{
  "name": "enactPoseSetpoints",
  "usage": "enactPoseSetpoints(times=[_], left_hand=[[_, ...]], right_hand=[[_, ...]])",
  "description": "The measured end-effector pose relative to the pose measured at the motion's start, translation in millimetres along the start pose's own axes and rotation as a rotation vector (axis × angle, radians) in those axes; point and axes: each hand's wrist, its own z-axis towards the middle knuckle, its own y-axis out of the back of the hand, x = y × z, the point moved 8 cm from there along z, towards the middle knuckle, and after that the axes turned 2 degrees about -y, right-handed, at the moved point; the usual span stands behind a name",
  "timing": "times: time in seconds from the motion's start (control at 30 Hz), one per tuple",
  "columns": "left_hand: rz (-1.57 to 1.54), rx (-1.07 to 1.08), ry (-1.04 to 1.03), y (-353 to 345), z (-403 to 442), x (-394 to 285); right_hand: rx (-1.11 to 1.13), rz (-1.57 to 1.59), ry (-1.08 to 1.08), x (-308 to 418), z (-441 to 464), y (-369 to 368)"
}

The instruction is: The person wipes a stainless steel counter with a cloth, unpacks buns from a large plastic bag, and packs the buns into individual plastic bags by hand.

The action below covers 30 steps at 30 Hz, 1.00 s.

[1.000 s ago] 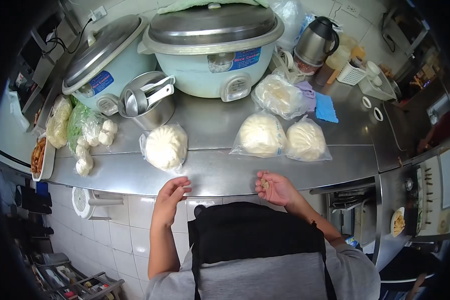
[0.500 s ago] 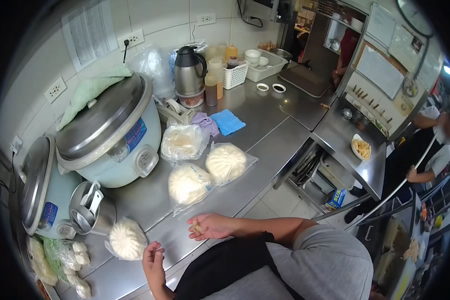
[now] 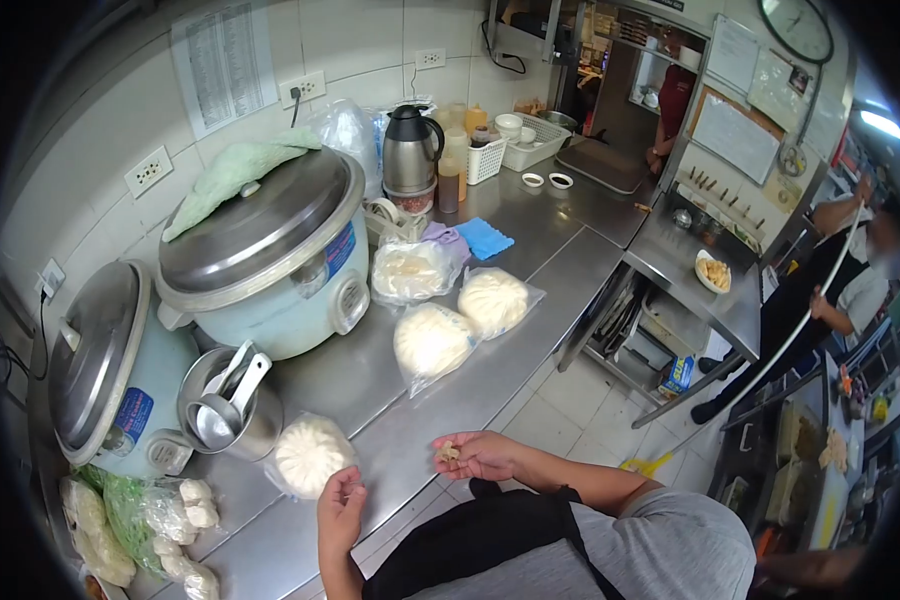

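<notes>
My right hand (image 3: 475,456) is half curled, palm up, past the counter's front edge, with a small tan clump (image 3: 448,453) held at its fingers; what the clump is made of is too small to tell. Nothing shows in my left hand (image 3: 342,505), whose thumb and fingers stand a little apart. Just beyond its fingertips, a large pleated white steamed bun (image 3: 310,455) lies in a clear plastic bag. Two more bagged buns, a nearer one (image 3: 432,340) and a farther one (image 3: 493,302), lie side by side on the steel counter (image 3: 370,435).
Left are two big rice cookers (image 3: 260,245) (image 3: 120,370), a steel pot (image 3: 260,425) with ladles and bagged food (image 3: 185,515). Behind the buns sit a plastic bag (image 3: 417,272), blue cloth (image 3: 484,238) and thermos (image 3: 410,150). At right, a person (image 3: 820,300) holds a long pole.
The camera view has turned, so the counter and its things appear farther right. Both hands keep much the same pose, the right one still holding the tan clump.
</notes>
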Motion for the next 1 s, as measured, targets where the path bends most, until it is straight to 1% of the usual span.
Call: enactPoseSetpoints(times=[0.2, 0.33, 0.43, 0.5, 0.6, 0.73, 0.8, 0.83, 1.0], left_hand=[[-0.042, 0.059, 0.083, 35.8, -34.1, 35.3], [-0.053, 0.056, 0.09, 44.8, -48.2, 27.0], [-0.036, 0.065, 0.1, 49.7, -55.9, 21.0], [-0.02, 0.051, 0.042, 56.6, -56.3, 16.9], [-0.016, 0.019, 0.059, 59.5, -56.7, 21.7], [-0.027, 0.053, 0.103, 39.1, -50.7, 31.2], [0.001, 0.12, 0.14, 17.7, -46.5, 31.4], [0.011, 0.119, 0.104, 8.8, -40.9, 33.3], [0.112, 0.226, 0.104, -57.3, -12.0, 33.4]], right_hand=[[-0.026, 0.034, 0.021, -53.4, -0.2, -20.7], [-0.067, 0.048, 0.017, -72.0, -6.6, -34.5], [-0.049, 0.059, 0.003, -76.1, -4.2, -42.1], [-0.047, 0.001, -0.02, -71.8, -2.1, -50.9], [0.0, -0.033, 0.008, -57.9, -4.1, -59.0], [-0.024, -0.017, 0.047, -40.0, -19.9, -46.9], [-0.068, -0.014, 0.083, -33.0, -32.3, -27.9], [-0.071, -0.01, 0.083, -30.1, -39.2, -17.9], [-0.033, 0.116, 0.225, 6.5, -73.9, 41.8]])
